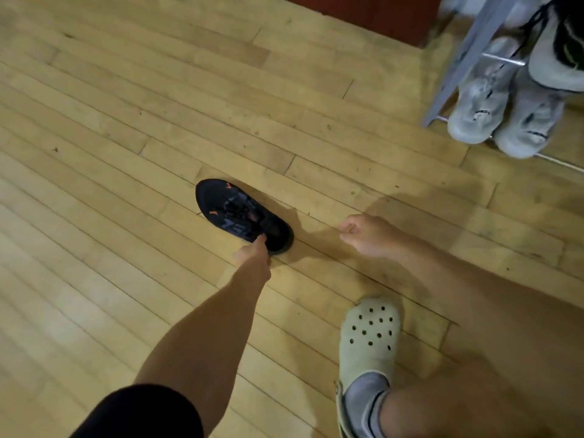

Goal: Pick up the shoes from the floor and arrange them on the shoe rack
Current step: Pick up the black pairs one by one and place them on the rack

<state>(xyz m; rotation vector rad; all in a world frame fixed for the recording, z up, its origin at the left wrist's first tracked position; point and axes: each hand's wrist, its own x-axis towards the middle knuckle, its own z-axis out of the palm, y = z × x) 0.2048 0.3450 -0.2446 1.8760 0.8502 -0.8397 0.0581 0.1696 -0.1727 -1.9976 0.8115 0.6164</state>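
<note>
A black sneaker (240,213) with orange marks lies on the wooden floor in the middle of the head view, toe pointing up-left. My left hand (254,256) reaches down to its heel and pinches the heel rim with its fingertips. My right hand (363,233) hovers to the right of the sneaker with its fingers curled in and nothing in it. The metal shoe rack (467,58) stands at the top right, with a pair of grey sneakers (502,118) on its lowest bars and another light shoe (556,52) above them.
My own foot in a pale green clog (369,336) and grey sock stands at the lower right. A dark red-brown piece of furniture (363,11) borders the floor at the top. Bare wooden floor (110,153) stretches to the left.
</note>
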